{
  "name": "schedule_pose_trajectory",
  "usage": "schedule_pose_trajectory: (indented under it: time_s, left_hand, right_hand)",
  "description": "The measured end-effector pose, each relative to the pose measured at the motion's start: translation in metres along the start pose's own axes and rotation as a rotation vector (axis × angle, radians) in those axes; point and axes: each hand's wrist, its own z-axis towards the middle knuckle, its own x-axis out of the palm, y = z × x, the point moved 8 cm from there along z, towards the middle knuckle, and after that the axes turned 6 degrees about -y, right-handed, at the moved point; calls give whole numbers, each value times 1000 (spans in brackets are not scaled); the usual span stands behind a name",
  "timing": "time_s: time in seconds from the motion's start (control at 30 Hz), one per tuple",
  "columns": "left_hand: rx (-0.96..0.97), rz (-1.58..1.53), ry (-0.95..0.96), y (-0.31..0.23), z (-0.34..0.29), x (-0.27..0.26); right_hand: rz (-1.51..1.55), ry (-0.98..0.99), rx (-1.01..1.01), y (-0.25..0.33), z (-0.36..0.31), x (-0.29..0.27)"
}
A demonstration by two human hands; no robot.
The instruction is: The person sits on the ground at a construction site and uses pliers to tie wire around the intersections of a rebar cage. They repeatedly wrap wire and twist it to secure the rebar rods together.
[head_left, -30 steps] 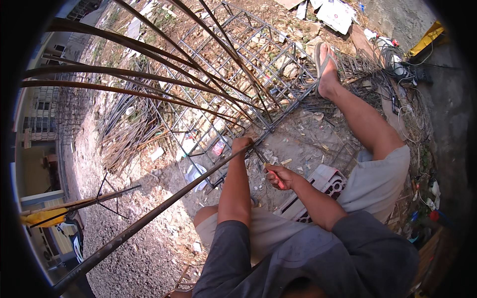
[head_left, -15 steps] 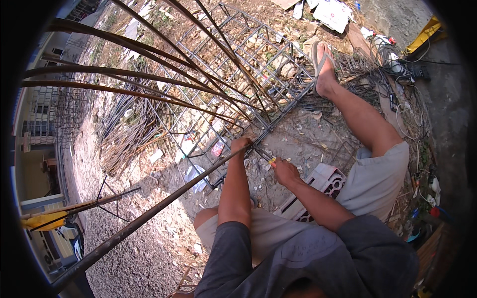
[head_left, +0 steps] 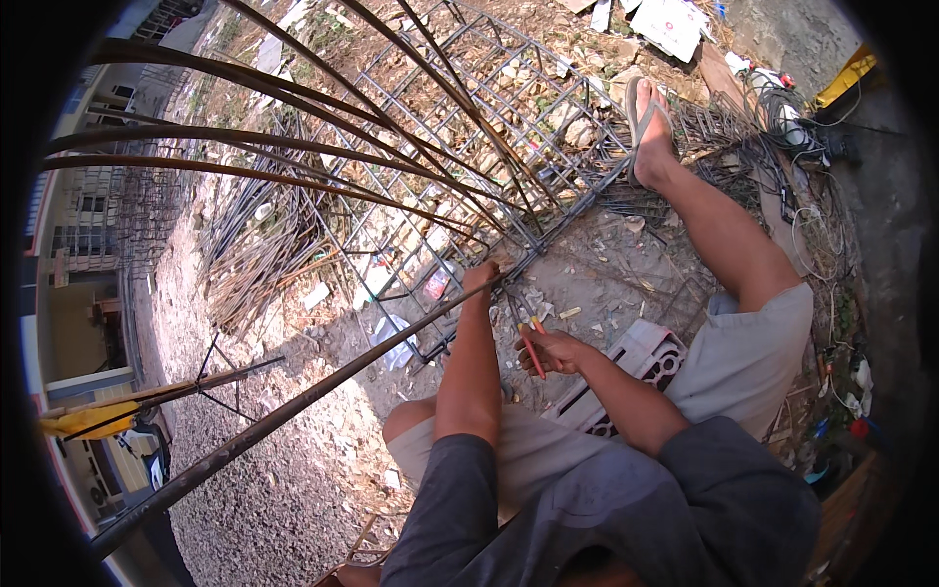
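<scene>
My left hand point(head_left: 480, 277) is closed at the lower end of a long, thick steel bar point(head_left: 323, 389), where it meets the rebar cage point(head_left: 533, 252). The bar slants up toward the lower left and crosses in front of that hand; my fingers are partly hidden. In my right hand point(head_left: 556, 352), a little to the right and nearer me, is a pair of pliers point(head_left: 532, 350) with red and yellow handles. The handles are spread apart, and the dark jaws point toward the cage joint near my left hand.
Several long rusty bars point(head_left: 293, 147) rise from the cage toward the upper left. A pale plastic crate point(head_left: 636, 357) lies beside my right forearm. Loose rods point(head_left: 264, 245) are heaped at the left, tangled cables point(head_left: 782, 122) at the far right. My sandalled foot point(head_left: 650, 127) rests beside the cage.
My right hand has drawn back slightly toward me with the pliers, whose handles now show spread apart. My left hand stays at the bar. The whole view has shifted a little.
</scene>
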Motion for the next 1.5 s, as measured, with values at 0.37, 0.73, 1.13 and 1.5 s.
schedule_pose_trajectory:
  time_s: [0.37,0.73,1.13,1.5]
  left_hand:
    - [-346,-642,-848,-22,-118,-38]
    - [-551,-1475,-40,-56,-117,54]
    - [-546,-1450,33,-53,-136,27]
    - [-610,-1922,199,-74,-114,58]
  right_hand:
    - [-56,174,38,21,5,-18]
    - [-1573,-1034,-684,51,-55,19]
    - [-700,-228,-144,34,-9,-28]
    - [-378,-73,-75,13,-22,-4]
